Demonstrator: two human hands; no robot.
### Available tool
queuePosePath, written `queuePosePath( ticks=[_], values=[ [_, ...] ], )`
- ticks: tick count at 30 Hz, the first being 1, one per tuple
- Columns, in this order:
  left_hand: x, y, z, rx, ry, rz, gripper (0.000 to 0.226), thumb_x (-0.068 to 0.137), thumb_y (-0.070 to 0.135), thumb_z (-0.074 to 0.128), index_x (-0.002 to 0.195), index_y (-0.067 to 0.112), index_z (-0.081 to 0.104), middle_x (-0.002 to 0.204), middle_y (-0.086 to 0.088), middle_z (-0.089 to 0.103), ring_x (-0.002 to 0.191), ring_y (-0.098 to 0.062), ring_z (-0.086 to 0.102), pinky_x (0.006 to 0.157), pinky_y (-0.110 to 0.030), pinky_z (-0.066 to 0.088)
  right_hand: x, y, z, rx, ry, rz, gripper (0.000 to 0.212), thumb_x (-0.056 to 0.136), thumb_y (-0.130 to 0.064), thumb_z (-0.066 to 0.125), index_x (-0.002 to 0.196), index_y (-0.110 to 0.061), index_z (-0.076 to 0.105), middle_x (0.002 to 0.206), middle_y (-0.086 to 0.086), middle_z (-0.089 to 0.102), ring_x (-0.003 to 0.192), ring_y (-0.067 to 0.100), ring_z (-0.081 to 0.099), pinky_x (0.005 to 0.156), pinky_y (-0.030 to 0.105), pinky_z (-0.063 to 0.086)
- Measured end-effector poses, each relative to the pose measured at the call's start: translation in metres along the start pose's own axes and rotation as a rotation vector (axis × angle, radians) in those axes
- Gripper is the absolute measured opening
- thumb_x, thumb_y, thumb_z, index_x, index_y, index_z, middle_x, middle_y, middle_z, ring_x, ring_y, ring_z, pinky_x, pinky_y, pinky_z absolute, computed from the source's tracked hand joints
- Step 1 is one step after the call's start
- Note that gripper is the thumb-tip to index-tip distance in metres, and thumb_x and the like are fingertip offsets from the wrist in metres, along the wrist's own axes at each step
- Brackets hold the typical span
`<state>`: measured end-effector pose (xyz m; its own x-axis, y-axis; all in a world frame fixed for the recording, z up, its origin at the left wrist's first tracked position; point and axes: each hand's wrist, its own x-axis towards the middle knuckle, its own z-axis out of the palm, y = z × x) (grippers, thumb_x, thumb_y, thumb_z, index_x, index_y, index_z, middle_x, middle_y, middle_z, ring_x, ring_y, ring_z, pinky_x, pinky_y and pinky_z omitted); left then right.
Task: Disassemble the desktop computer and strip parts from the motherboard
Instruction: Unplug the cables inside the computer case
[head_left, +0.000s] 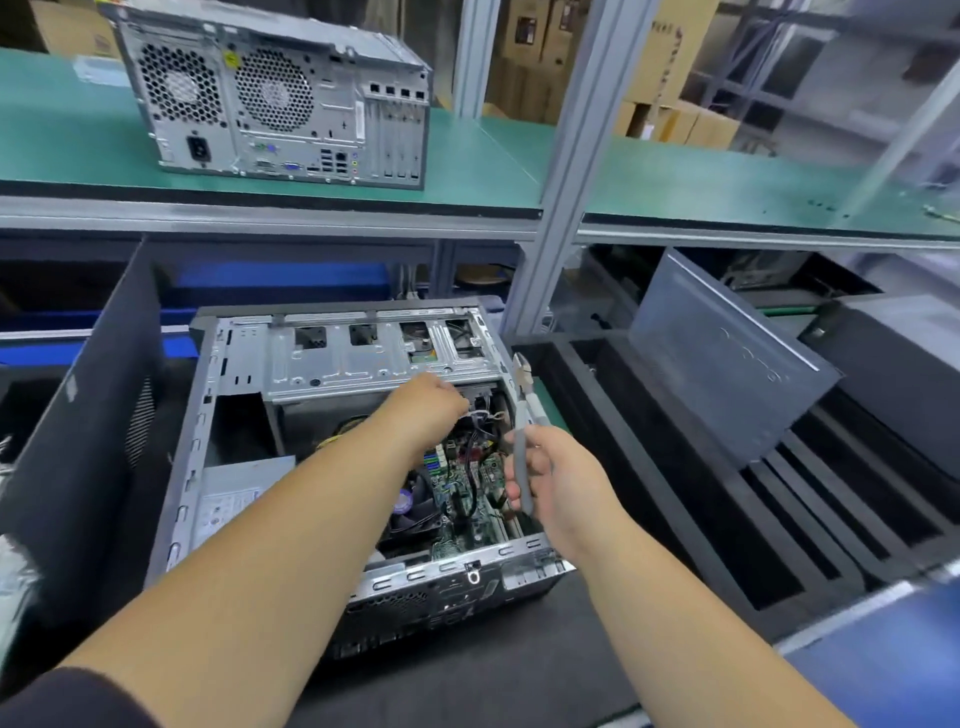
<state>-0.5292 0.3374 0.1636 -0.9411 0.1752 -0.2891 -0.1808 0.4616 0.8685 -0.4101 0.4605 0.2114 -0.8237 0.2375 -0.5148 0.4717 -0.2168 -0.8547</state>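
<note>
Grey handles of a pair of cutters (523, 415) sit in the grip of the right hand (553, 483), fingers curled round them, the cutter head pointing up and away, above the case rim. Its long axis runs roughly upright, tilted a little left. Just to the left and lower, the left hand (434, 402) reaches into the open computer case (208, 415), fingers curled on a bundle of thin wires (483, 415) beneath the metal drive cage (363, 358); exactly how tightly it pinches them I cannot tell. Those wires lie between the two hands, nearer the left, so the cutters would probably have to tip down and leftward to reach them. Below lies the motherboard (467, 493), beside its fan (410, 504). On the green worktop (493, 156) behind stands a second computer (275, 93).
</note>
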Motion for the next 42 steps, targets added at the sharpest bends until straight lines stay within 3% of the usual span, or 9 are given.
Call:
queuePosePath(
  ticks=[3, 5, 10, 16, 24, 27, 29, 34, 42],
  values=[
    [0.011, 0.004, 0.015, 0.347, -0.053, -0.014, 0.018, 0.095, 0.02, 0.048, 0.086, 0.006, 0.055, 0.075, -0.005, 0.043, 0.071, -0.023, 0.041, 0.065, -0.03, 0.034, 0.001, -0.001, 0.003, -0.024, 0.023, 0.048, 0.016, 0.103, -0.012, 0.039, 0.101, -0.005, 0.053, 0.064, 0.007, 0.038, 0.054, 0.017, 0.033, 0.054, 0.029, 0.029],
    [0.013, 0.002, 0.018, 0.405, -0.053, -0.011, 0.033, 0.097, 0.033, 0.048, 0.082, 0.004, 0.054, 0.072, -0.006, 0.048, 0.064, -0.022, 0.045, 0.059, -0.03, 0.034, 0.003, -0.005, 0.006, -0.092, 0.033, 0.093, 0.019, 0.104, -0.01, 0.034, 0.097, -0.006, 0.051, 0.064, 0.007, 0.034, 0.055, 0.017, 0.031, 0.054, 0.029, 0.026],
    [0.014, -0.017, 0.024, 0.273, 0.088, 0.082, 0.033, 0.093, 0.041, 0.056, 0.076, 0.013, 0.059, 0.067, -0.002, 0.057, 0.068, -0.026, 0.055, 0.063, -0.032, 0.042, 0.01, -0.004, 0.008, -0.214, 0.02, 0.156, 0.022, 0.106, -0.021, 0.038, 0.106, -0.002, 0.05, 0.064, 0.009, 0.04, 0.054, 0.019, 0.036, 0.053, 0.029, 0.031],
    [0.02, -0.027, 0.014, -0.3, -0.043, -0.06, 0.017, 0.086, 0.025, 0.072, 0.07, 0.019, 0.07, 0.076, 0.001, 0.068, 0.085, -0.021, 0.061, 0.079, -0.028, 0.042, 0.022, 0.01, 0.003, -0.268, -0.054, 0.111, 0.037, 0.103, -0.031, 0.044, 0.116, 0.001, 0.056, 0.086, 0.018, 0.062, 0.064, 0.027, 0.062, 0.061, 0.036, 0.054],
    [0.022, -0.027, 0.013, -0.402, -0.094, -0.114, 0.006, 0.087, 0.017, 0.07, 0.081, 0.017, 0.068, 0.094, -0.007, 0.069, 0.091, -0.02, 0.062, 0.086, -0.028, 0.043, 0.026, 0.008, 0.002, -0.36, -0.129, 0.161, 0.038, 0.101, -0.034, 0.043, 0.11, 0.0, 0.056, 0.09, 0.022, 0.064, 0.062, 0.03, 0.068, 0.06, 0.036, 0.056],
    [0.026, -0.028, 0.015, -0.448, -0.149, -0.122, 0.011, 0.091, 0.012, 0.065, 0.08, 0.015, 0.065, 0.081, -0.004, 0.068, 0.062, -0.006, 0.066, 0.063, -0.023, 0.045, 0.027, 0.004, 0.001, -0.373, -0.127, 0.167, 0.037, 0.101, -0.033, 0.043, 0.107, 0.001, 0.056, 0.089, 0.024, 0.064, 0.064, 0.032, 0.068, 0.06, 0.037, 0.056],
    [0.028, -0.029, 0.017, -0.475, -0.152, -0.131, 0.013, 0.091, 0.008, 0.063, 0.08, 0.013, 0.065, 0.076, -0.003, 0.068, 0.055, -0.004, 0.065, 0.057, -0.021, 0.045, 0.026, 0.0, -0.002, -0.391, -0.124, 0.186, 0.037, 0.1, -0.033, 0.044, 0.107, 0.001, 0.054, 0.089, 0.025, 0.064, 0.065, 0.033, 0.069, 0.059, 0.037, 0.057],
    [0.031, -0.028, 0.021, -0.565, -0.145, -0.19, 0.012, 0.092, 0.008, 0.063, 0.081, 0.012, 0.063, 0.075, -0.002, 0.067, 0.058, -0.005, 0.065, 0.056, -0.021, 0.045, 0.026, -0.009, -0.006, -0.445, -0.157, 0.232, 0.043, 0.1, -0.036, 0.043, 0.12, 0.001, 0.052, 0.086, 0.024, 0.066, 0.07, 0.037, 0.07, 0.064, 0.041, 0.059],
    [0.026, -0.026, 0.026, -0.631, -0.137, -0.259, 0.011, 0.093, 0.01, 0.06, 0.083, 0.015, 0.06, 0.075, 0.001, 0.065, 0.063, -0.005, 0.062, 0.05, -0.018, 0.045, 0.029, -0.028, -0.016, -0.51, -0.197, 0.224, 0.05, 0.097, -0.04, 0.045, 0.117, 0.004, 0.057, 0.094, 0.026, 0.068, 0.073, 0.036, 0.071, 0.064, 0.04, 0.058]
  ],
)
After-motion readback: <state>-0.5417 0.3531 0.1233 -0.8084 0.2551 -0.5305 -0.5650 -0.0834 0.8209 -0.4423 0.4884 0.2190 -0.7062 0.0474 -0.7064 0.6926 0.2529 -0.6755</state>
